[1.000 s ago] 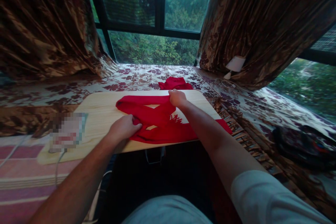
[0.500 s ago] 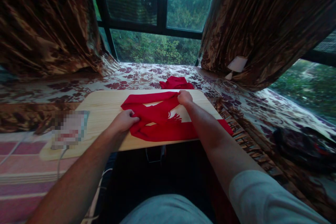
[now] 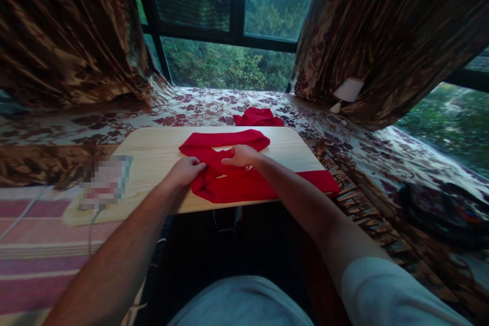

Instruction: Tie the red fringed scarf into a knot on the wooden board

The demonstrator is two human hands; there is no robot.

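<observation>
A red scarf [image 3: 233, 183] lies folded over itself on a light wooden board [image 3: 153, 153] in front of me. One end of it hangs off the board's right edge. My left hand [image 3: 186, 170] is closed on a fold of the scarf at its left side. Beside it, my right hand [image 3: 241, 155] lies flat on the middle of the scarf with its fingers stretched out to the left.
A second red cloth [image 3: 259, 117] lies bunched behind the board on the flowered cover [image 3: 198, 107]. A blurred flat object [image 3: 104, 182] with a cable sits on the board's left end. Brown curtains [image 3: 382, 25] hang on both sides of the window [image 3: 229, 20]. A small white lamp [image 3: 346, 92] stands at the right.
My right hand let go of the scarf's far end and came back toward me to rest flat on its middle. The scarf is more tightly folded. My left hand barely moved.
</observation>
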